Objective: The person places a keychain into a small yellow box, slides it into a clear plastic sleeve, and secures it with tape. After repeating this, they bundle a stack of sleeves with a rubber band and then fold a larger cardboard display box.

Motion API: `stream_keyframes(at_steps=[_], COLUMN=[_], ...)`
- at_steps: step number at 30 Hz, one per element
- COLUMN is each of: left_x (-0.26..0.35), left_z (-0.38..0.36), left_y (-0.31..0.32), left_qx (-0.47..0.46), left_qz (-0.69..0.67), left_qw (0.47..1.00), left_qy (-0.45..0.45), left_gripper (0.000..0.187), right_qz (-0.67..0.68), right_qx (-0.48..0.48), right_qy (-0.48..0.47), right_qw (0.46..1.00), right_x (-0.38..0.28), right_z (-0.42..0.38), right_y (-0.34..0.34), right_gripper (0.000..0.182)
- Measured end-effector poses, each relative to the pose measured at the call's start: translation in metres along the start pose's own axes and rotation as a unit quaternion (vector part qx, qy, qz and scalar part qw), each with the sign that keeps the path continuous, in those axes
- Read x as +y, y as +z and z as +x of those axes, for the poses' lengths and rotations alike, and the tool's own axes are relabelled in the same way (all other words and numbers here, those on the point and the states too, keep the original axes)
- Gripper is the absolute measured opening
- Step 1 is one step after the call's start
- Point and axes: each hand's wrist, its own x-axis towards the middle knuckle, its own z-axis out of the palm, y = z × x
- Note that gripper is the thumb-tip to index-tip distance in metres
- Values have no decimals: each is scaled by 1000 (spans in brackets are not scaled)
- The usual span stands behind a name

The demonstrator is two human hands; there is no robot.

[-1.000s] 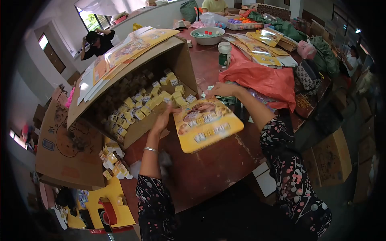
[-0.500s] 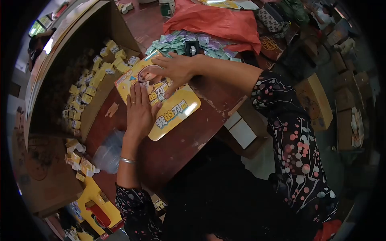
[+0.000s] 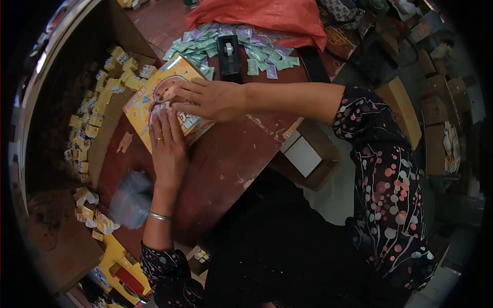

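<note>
A yellow printed cardboard package (image 3: pixel 146 105) with a cartoon animal on its front lies tilted on the dark red table. My left hand (image 3: pixel 168 149), with a ring and a bracelet, rests flat on its near left part, fingers stretched out. Across its right side lies my right hand (image 3: pixel 213 100), open, its fingers reaching over the printed animal. Both palms hide part of the cover and its lettering. Just beyond the package, a black tape dispenser (image 3: pixel 229 64) stands beside a pile of green and purple sachets (image 3: pixel 195 49).
A large carton (image 3: pixel 115 141) on the left holds many small yellow boxes (image 3: pixel 92 120). Crumpled clear plastic (image 3: pixel 131 200) lies near my left forearm. A red plastic bag (image 3: pixel 257 20) covers the back of the table. Below the right edge stands an open carton (image 3: pixel 323 164).
The package's near printed panel, which stretched toward me, no longer shows, and the package looks shorter. My right hand has moved nearer to my left. The view has shifted slightly.
</note>
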Motion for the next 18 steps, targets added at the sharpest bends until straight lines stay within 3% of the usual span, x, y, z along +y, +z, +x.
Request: stream_keyframes(at_steps=[3, 4, 7, 10, 15, 18], left_x=[2, 3, 0, -12, -19, -24], left_z=[-3, -6, -13, -40, -42, -38], left_y=[3, -1, -20, -20, -21, -27], left_qx=[37, 27, 11, 42, 62, 79], left_qz=[-13, -18, -9, -85, -99, -165], left_qw=[999, 999, 1000, 995, 992, 982], left_qy=[-2, 0, -11, -36, -41, -53], left_gripper=[69, 68, 66, 68, 58, 52], right_qz=[-14, -5, -35, -46, -15, 43], right_qx=[29, 99, 83, 33, -24, 15], right_qy=[4, -7, 6, 41, 41, 39], right_qw=[999, 995, 996, 998, 999, 998], right_x=[-7, -5, -8, -12, -6, -4], right_z=[-7, -10, -10, -14, -7, -7], right_y=[1, 12, 14, 6, -3, -10], right_gripper=[74, 67, 71, 76, 81, 73])
